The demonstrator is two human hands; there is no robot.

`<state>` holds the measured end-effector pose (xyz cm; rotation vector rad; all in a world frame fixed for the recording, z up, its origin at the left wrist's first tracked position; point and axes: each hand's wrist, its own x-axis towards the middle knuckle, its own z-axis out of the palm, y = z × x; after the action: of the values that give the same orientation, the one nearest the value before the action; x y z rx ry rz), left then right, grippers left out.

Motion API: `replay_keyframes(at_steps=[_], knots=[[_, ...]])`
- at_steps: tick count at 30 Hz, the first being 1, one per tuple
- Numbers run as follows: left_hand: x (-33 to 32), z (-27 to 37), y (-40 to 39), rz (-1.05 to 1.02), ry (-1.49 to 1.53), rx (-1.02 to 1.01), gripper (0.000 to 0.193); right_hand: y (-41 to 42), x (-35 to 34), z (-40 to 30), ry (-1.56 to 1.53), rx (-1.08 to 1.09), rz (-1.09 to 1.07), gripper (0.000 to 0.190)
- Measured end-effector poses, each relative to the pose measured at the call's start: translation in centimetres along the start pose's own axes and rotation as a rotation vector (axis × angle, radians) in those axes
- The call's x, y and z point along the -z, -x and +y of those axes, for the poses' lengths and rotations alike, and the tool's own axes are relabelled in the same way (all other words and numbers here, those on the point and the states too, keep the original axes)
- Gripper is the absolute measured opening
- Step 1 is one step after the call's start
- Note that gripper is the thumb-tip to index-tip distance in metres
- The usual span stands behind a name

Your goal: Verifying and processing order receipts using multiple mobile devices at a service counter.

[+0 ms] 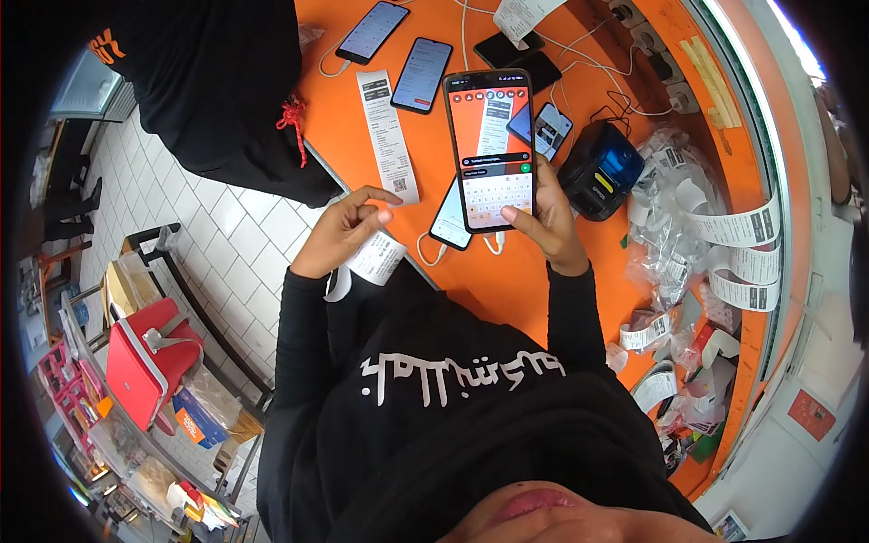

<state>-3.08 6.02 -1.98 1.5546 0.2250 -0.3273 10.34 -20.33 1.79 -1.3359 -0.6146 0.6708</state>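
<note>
My right hand (pixel 560 227) holds up a smartphone (pixel 490 153), its thumb over the on-screen keyboard. The screen shows a photo of a paper slip on orange. My left hand (pixel 333 234) has a curled printed receipt (pixel 379 259) tucked in its lower fingers. Its index finger reaches out near the bottom end of a long receipt (pixel 387 136) lying flat on the orange table (pixel 516 285). Whether that fingertip touches the paper I cannot tell. Behind the held phone, partly hidden, lies another phone (pixel 449 220) with a white cable.
More phones (pixel 421 75) lie at the back among white charging cables. A black receipt printer (pixel 601 173) stands right, beside heaped plastic bags and slips (pixel 669 217). Power sockets (pixel 652 51) line the orange wall. A person in black (pixel 217 88) stands at left; a red box (pixel 139 360) is lower left.
</note>
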Motion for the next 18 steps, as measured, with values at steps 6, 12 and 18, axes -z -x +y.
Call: replay_keyframes(at_steps=[6,12,18], knots=[[0.2,1.2,1.5,-0.171,-0.007,0.036,0.033,-0.3,0.0,0.3,-0.011,0.007,0.026,0.057],[1.6,-0.4,2.2,0.177,0.137,-0.02,0.013,-1.6,2.0,2.3,0.123,-0.082,0.13,0.043],[1.1,1.6,1.9,0.545,0.276,-0.155,0.017,-4.2,4.4,6.0,0.481,-0.209,0.188,0.044]])
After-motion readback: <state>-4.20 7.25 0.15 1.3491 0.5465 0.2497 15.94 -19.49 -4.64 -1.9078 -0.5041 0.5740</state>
